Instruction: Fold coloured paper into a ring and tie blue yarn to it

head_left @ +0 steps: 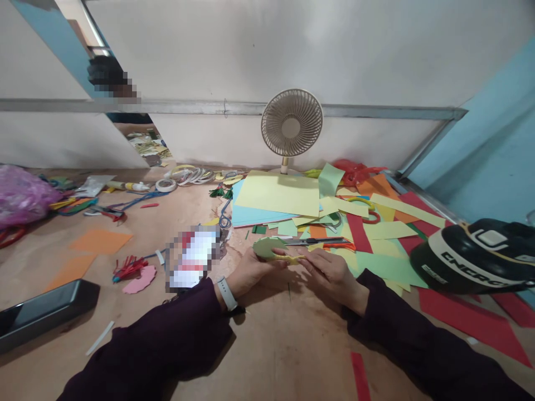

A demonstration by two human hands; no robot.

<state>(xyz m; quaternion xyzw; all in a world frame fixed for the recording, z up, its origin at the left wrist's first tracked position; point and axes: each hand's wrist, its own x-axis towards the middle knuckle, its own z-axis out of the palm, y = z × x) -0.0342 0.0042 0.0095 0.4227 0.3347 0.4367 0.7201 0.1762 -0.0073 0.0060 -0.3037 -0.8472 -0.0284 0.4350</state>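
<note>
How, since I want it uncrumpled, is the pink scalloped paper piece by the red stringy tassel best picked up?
Probably pinch the near edge of the pink scalloped paper piece, coming from the near side: it looks thin and lies flat, and the red stringy tassel crowds its far left edge.

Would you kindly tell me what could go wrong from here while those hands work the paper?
The cutter lies just beyond the right hand, so a knuckle might brush it; I cannot tell whether its blade is out.
The yellow strip looks thin and might crease if pinched hard beside the green paper piece in the left hand.
The fan stands behind the yellow sheet; if running, it could scatter it.
</note>
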